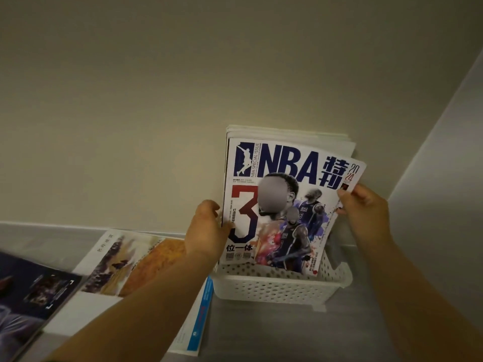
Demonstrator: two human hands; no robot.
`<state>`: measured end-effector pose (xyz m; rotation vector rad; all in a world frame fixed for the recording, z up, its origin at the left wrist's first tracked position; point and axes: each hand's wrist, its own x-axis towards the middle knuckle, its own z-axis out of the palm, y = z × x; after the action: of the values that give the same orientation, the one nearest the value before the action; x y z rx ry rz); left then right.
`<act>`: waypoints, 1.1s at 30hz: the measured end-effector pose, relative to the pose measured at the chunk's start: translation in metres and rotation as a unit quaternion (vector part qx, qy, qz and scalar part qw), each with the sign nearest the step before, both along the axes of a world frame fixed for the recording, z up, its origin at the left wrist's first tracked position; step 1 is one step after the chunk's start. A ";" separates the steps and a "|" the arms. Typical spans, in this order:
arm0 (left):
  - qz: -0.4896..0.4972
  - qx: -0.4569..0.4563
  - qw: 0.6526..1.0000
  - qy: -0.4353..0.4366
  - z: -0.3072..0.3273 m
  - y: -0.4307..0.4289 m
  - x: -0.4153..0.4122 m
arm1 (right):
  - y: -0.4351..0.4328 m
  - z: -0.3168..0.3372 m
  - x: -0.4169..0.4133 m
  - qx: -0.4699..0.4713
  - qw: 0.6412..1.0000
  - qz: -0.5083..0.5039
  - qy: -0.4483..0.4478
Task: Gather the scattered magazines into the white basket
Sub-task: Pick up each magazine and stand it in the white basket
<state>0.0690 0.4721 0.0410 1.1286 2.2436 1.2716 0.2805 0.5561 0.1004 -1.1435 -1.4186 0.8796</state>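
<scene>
Fingers (pixel 346 197) of your right hand (pixel 366 215) pinching NBA magazine (pixel 282 199) at right edge; your left hand (pixel 206 231) gripping spine edge. Magazine's lower edge sitting inside white basket (pixel 274 286), fronting other magazines (pixel 287 134). Likely light, glossy, floppy: both-edge hold suiting it.

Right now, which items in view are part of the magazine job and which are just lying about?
Job: NBA magazine, held by left hand and right hand; white basket; stacked magazines behind it; landscape-cover magazine; dark-cover magazine.
Lying about: blue-edged booklet, possibly another magazine.

The left hand (pixel 209 231) and right hand (pixel 366 210) are bare, forearms (pixel 130 309) uncovered.
</scene>
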 end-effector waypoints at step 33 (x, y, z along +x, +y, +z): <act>0.041 -0.110 0.991 0.060 -0.020 -0.435 -0.160 | -0.295 -0.030 -0.141 -0.107 0.988 0.007 -0.111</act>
<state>-0.0908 0.0375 0.0209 1.0648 2.4697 0.9781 0.1396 0.2614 0.0703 -1.4322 -1.5404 0.9548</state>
